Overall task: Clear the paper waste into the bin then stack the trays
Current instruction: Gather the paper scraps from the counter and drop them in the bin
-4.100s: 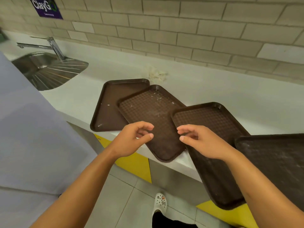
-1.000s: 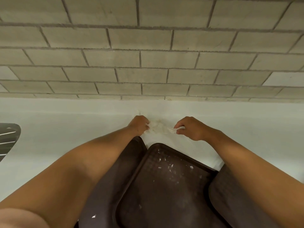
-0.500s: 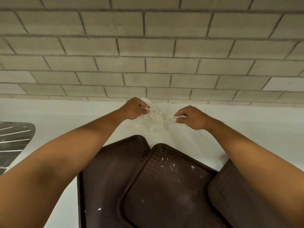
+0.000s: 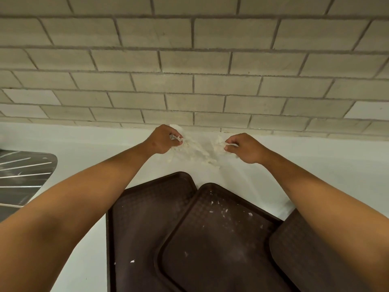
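At the near edge of the counter (image 4: 315, 165), three brown trays, none stacked: left tray (image 4: 143, 218) flat, middle tray (image 4: 214, 245) overlapping its right side and dotted with white scraps (image 4: 223, 211), right tray (image 4: 294, 256) tucked partly under the right forearm. Off at the left edge, a steel draining board (image 4: 23, 175). No bin anywhere in view.

Further back, toward the far edge by the brick wall (image 4: 189, 70), the paper waste (image 4: 197, 151): a ragged, shredded clump lying on the counter just short of the wall. Left hand (image 4: 163, 140) curled tight, fingers pinching the clump's left end, a tuft poking up above the knuckles. Right hand (image 4: 245, 147) curled too, thumb and fingertips nipping a wisp at the right end. Between the two, paper strung out in a loose trail, looking ready to tear and shed.

Early days, by the look of it. Gathering under way, nothing binned as far as can be seen, crumbs left on two trays, loose bits between the hands. Left to do: bunch it all up, carry it to a bin, clear the tray scraps, then square up and stack all three.
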A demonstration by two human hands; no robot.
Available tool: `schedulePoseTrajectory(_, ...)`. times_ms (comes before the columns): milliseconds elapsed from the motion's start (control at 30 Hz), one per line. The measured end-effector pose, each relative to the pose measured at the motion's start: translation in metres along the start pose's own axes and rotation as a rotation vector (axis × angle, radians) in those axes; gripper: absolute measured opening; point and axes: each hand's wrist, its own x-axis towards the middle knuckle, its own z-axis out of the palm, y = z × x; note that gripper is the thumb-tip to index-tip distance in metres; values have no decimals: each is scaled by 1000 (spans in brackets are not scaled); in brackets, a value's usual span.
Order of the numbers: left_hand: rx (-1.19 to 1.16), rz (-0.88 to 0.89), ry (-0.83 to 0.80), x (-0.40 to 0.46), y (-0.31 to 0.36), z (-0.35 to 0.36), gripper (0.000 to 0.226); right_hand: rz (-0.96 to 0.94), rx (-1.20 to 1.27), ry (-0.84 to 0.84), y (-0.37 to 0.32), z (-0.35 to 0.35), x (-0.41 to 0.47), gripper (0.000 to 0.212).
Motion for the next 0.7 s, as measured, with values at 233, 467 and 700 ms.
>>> schedulePoseTrajectory(233,-123,-151,119,-14,-14,-3,20,39,-114,-103,25,55,34,21)
schedulePoseTrajectory(467,-251,-258,107,-30,-17,-2,26,77,-328,-281,36,110,46,45)
schedulePoseTrajectory(700,-316,-264,107,-39,-5,-1,30,61,-401,-179,56,105,23,26)
